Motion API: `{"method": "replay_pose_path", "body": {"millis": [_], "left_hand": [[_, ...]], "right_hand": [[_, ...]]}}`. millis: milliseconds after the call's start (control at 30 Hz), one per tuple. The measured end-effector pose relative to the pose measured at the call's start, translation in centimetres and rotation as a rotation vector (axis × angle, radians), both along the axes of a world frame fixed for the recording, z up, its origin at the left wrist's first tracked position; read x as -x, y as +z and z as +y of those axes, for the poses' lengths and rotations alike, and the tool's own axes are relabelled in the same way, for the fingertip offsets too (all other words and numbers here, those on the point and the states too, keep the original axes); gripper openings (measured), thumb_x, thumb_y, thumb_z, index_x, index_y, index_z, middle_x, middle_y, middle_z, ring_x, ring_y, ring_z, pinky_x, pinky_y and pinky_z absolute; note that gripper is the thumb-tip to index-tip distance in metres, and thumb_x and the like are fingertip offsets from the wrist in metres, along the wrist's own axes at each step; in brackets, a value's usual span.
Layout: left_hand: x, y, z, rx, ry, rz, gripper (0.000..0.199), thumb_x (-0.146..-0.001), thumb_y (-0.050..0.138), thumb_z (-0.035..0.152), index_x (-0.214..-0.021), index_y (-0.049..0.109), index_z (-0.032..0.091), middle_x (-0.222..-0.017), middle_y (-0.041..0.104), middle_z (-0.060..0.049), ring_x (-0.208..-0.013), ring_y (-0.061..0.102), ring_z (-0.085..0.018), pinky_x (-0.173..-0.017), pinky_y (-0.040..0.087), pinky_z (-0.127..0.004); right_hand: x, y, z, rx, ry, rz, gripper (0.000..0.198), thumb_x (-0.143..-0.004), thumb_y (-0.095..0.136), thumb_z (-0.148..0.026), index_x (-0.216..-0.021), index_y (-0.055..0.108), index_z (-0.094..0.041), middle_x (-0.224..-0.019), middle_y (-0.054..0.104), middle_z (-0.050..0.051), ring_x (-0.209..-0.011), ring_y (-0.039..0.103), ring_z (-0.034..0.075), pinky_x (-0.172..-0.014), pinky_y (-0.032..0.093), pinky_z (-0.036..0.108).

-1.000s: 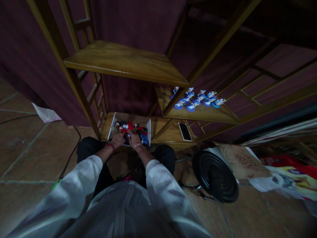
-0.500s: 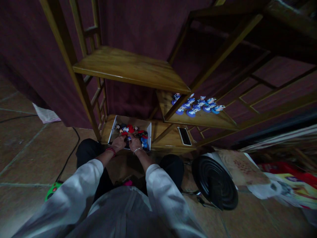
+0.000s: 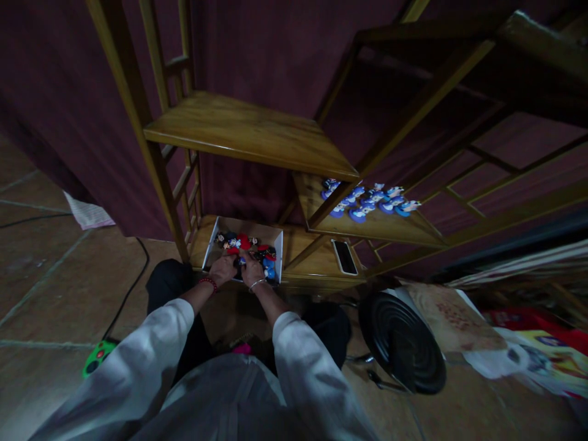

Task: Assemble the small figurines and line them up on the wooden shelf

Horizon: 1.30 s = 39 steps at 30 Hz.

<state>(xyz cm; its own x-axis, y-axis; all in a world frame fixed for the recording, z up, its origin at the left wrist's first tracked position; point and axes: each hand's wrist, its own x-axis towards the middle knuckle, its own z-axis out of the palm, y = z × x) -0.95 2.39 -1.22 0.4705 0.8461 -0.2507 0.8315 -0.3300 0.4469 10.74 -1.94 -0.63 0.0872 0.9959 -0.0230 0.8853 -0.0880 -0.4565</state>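
Note:
A shallow white-walled box (image 3: 271,231) on the bottom shelf holds several small figurines, among them a red one (image 3: 243,241) and a blue one (image 3: 269,268). Both my hands reach over its front edge. My left hand (image 3: 223,268), with a red bead bracelet at the wrist, has its fingers curled in at the box's middle. Close beside it, my right hand (image 3: 251,269), wearing a silvery bracelet, bends its fingers inward too. Between them shows part of a small dark and blue figurine (image 3: 242,261), which both hands appear to grip; the fingertips are partly hidden.
Several blue-and-white figurines (image 3: 362,208) stand on the shelf to the right. A phone (image 3: 344,257) lies on the bottom shelf. Above the box juts a wooden shelf (image 3: 248,131). A round black stool (image 3: 404,343) stands at right, and a green object (image 3: 98,356) lies on the floor at left.
The view has shifted slightly. Both hands stay together in the box, with little visible change in their hold or in the figurines.

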Motion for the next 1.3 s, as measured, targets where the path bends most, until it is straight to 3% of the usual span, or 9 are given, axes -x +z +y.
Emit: {"method": "replay_pose_path", "body": {"millis": [1300], "left_hand": [[-0.3, 1.2, -0.4, 0.003, -0.024, 0.103, 0.037, -0.078, 0.042, 0.017, -0.115, 0.045, 0.015, -0.106, 0.060, -0.012, -0.095, 0.059, -0.023, -0.081, 0.044, -0.031]], "right_hand": [[-0.1, 0.7, 0.0, 0.083, -0.029, -0.025, 0.039, -0.077, 0.047, -0.015, -0.114, 0.051, -0.023, -0.108, 0.061, 0.004, -0.095, 0.058, 0.015, -0.087, 0.041, 0.024]]}}
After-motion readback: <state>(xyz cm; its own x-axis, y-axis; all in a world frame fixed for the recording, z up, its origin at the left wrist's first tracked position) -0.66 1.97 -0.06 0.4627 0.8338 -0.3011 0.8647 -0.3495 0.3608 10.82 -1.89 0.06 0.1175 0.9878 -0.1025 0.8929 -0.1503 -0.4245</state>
